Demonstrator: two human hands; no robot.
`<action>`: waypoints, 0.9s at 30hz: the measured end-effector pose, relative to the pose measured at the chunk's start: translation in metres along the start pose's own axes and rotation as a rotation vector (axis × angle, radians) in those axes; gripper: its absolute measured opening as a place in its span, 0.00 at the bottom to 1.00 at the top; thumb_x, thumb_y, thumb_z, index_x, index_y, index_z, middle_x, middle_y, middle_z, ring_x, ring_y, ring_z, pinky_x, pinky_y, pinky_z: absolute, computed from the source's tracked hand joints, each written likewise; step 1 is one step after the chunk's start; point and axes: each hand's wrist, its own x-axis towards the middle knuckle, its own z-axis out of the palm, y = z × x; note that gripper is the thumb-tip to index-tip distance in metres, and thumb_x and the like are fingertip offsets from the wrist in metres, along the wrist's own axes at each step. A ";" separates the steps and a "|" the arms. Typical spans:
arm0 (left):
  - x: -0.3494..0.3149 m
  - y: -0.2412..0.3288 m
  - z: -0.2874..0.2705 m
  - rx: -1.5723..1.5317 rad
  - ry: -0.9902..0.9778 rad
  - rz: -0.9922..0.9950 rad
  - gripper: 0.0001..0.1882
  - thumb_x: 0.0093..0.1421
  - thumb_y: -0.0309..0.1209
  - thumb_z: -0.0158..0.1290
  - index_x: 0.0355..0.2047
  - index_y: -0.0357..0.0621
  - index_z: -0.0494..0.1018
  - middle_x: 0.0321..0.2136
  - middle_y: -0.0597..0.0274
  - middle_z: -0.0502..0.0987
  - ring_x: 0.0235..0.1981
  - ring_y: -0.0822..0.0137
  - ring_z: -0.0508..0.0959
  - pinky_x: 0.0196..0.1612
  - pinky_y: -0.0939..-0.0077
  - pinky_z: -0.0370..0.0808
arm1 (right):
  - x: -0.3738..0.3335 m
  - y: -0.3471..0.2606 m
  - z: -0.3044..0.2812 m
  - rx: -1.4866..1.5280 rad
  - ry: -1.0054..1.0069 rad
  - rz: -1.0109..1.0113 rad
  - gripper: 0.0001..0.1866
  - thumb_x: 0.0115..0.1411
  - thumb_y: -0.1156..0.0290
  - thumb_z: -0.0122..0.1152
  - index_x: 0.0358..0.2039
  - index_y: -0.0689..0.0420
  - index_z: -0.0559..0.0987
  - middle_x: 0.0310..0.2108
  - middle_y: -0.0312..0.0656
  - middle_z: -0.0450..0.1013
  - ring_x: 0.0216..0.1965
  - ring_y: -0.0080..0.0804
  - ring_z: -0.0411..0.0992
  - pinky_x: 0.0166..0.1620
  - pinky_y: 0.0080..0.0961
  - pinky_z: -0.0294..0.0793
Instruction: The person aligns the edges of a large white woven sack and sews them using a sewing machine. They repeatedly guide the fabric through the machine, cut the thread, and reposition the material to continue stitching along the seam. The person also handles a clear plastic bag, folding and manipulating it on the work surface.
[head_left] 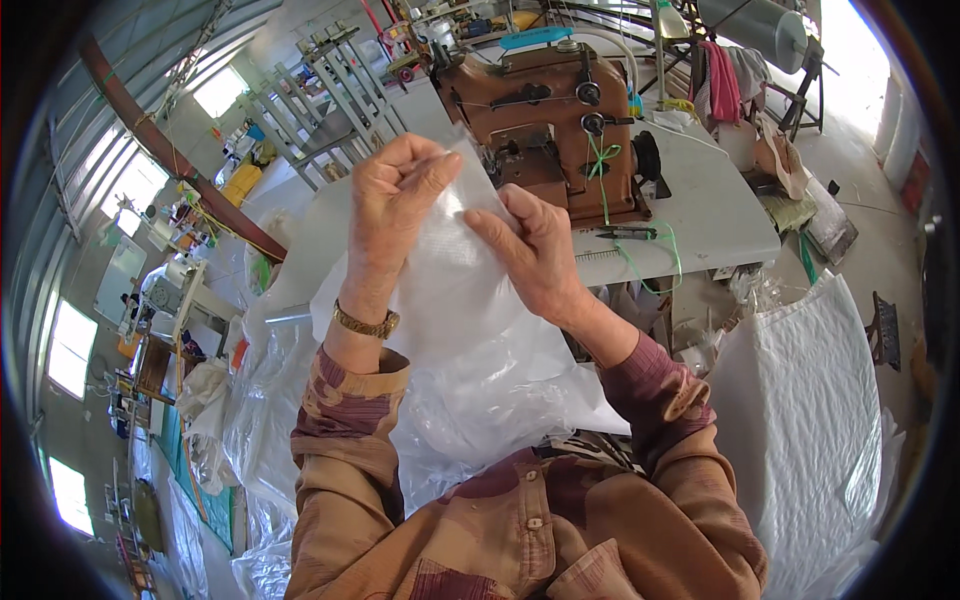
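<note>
My left hand pinches the upper edge of a white woven plastic bag that I hold up in front of me. My right hand grips the same bag a little lower and to the right, fingers pressed on its surface. The bag hangs down over my lap, with clear plastic liner bunched beneath it. A brown industrial sewing machine stands just behind the hands on a white table. A watch sits on my left wrist.
Green thread and a dark pen-like tool lie on the table by the machine. A stack of white woven bags is at my right. More clear plastic piles at my left. Metal racks stand behind.
</note>
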 end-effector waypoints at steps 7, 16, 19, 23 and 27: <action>0.000 -0.021 0.013 -0.087 -0.088 -0.044 0.13 0.65 0.36 0.60 0.29 0.39 0.77 0.22 0.81 0.68 0.24 0.87 0.61 0.26 0.87 0.58 | -0.015 0.013 0.009 -0.127 0.176 -0.214 0.14 0.63 0.76 0.63 0.48 0.66 0.76 0.20 0.45 0.70 0.18 0.27 0.67 0.25 0.25 0.68; 0.008 -0.044 0.011 0.075 -0.202 -0.019 0.16 0.65 0.37 0.59 0.27 0.37 0.79 0.18 0.77 0.70 0.23 0.85 0.63 0.23 0.84 0.60 | -0.022 0.026 0.000 -0.368 0.105 -0.301 0.25 0.60 0.80 0.62 0.58 0.67 0.72 0.17 0.45 0.70 0.16 0.33 0.68 0.24 0.27 0.68; 0.009 -0.059 0.014 0.018 -0.231 -0.087 0.16 0.66 0.37 0.58 0.26 0.37 0.76 0.22 0.79 0.69 0.24 0.85 0.62 0.26 0.85 0.59 | -0.023 0.033 0.000 -0.487 0.066 -0.363 0.27 0.60 0.80 0.61 0.61 0.66 0.70 0.16 0.43 0.70 0.15 0.35 0.67 0.26 0.28 0.68; 0.010 -0.069 0.014 -0.030 -0.243 -0.202 0.18 0.66 0.39 0.59 0.26 0.37 0.78 0.21 0.79 0.68 0.24 0.85 0.61 0.26 0.84 0.59 | -0.024 0.031 0.002 -0.709 -0.073 -0.255 0.31 0.61 0.78 0.59 0.65 0.66 0.64 0.13 0.41 0.69 0.14 0.36 0.68 0.30 0.31 0.70; 0.010 -0.080 0.015 0.036 -0.204 -0.307 0.19 0.65 0.41 0.59 0.28 0.36 0.80 0.20 0.79 0.67 0.23 0.85 0.61 0.25 0.84 0.58 | -0.024 0.037 0.003 -0.823 -0.175 -0.179 0.34 0.63 0.76 0.55 0.68 0.66 0.57 0.12 0.41 0.69 0.14 0.38 0.69 0.32 0.33 0.72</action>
